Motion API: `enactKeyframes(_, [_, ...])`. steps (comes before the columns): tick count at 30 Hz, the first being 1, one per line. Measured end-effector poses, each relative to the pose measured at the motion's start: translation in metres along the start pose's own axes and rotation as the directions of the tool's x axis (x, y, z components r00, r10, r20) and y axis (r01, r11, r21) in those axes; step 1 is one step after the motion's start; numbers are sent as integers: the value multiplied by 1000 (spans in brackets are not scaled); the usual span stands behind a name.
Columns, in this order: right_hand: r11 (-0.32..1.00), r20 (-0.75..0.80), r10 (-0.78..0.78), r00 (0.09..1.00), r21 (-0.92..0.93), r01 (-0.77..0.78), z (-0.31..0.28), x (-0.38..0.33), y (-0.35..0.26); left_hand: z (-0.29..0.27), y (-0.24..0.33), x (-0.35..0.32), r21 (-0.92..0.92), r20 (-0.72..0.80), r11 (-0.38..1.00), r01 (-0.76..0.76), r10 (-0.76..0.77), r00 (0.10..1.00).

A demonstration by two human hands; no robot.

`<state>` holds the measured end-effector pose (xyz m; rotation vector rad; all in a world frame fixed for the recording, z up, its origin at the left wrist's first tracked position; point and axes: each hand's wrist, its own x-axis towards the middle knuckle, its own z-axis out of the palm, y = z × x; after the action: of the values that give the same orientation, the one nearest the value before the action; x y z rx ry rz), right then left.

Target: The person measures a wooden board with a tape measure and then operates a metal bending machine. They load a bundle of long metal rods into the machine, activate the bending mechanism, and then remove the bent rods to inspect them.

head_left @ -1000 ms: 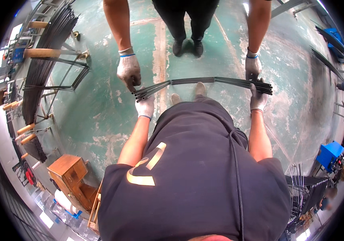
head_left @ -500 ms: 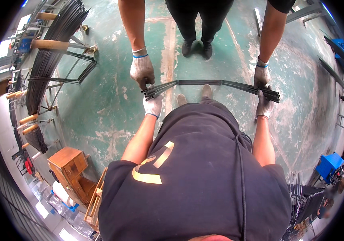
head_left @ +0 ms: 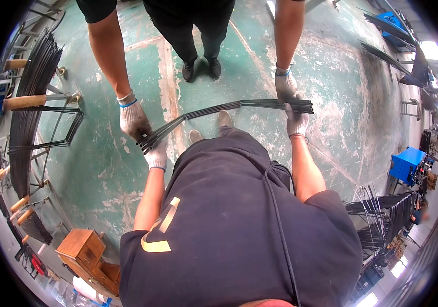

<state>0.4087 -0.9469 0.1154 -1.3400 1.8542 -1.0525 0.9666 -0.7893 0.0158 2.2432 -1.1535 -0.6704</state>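
A bundle of thin black bent tubes (head_left: 213,109) spans the space in front of me, its middle bowed away. My left hand (head_left: 157,155), in a pale knit glove, is closed around the bundle's left end, where several open tube ends show. At the right end my right hand (head_left: 297,122), gloved alike, grips the tubes with its thumb over them. A person facing me holds the same bundle: one gloved hand (head_left: 136,121) is at the left end beside mine, the other gloved hand (head_left: 285,85) at the right end. Some of my fingers are hidden beneath the tubes.
A rack with padded bars (head_left: 24,103) carries many black tubes on the left. A wooden cabinet (head_left: 83,256) stands at lower left. On the right are a blue box (head_left: 407,166) and more black tubes (head_left: 390,210). The other person's shoes (head_left: 202,70) are on the worn green floor.
My view has turned, so the bundle and all four hands appear further left. The bundle now slants, its left end lower and its right end higher. Both people keep their grip.
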Motion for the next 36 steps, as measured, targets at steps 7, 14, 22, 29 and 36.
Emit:
enactKeyframes(7, [992, -35, -81, 996, -96, 78, 1, -2, 7, -24, 38, -7, 145, 108, 989, -4, -12, 994])
enactKeyframes(14, [973, -32, -101, 994, -214, 92, -1, -1, -16, -23, 38, -3, 167, 42, 986, 9, -16, 999])
enactKeyframes(22, [956, -42, -135, 990, -269, 119, -2, 0, -23, -23, 32, -6, 16, 95, 1000, 13, -15, 995])
enactKeyframes(29, [910, -15, -127, 992, -401, 111, -7, 4, -15, -20, 21, -3, 153, 175, 988, -19, -8, 985])
enactKeyframes(36, [920, 24, -35, 999, -389, 41, -8, 2, -24, -9, 10, 5, 97, 169, 995, 35, -51, 984])
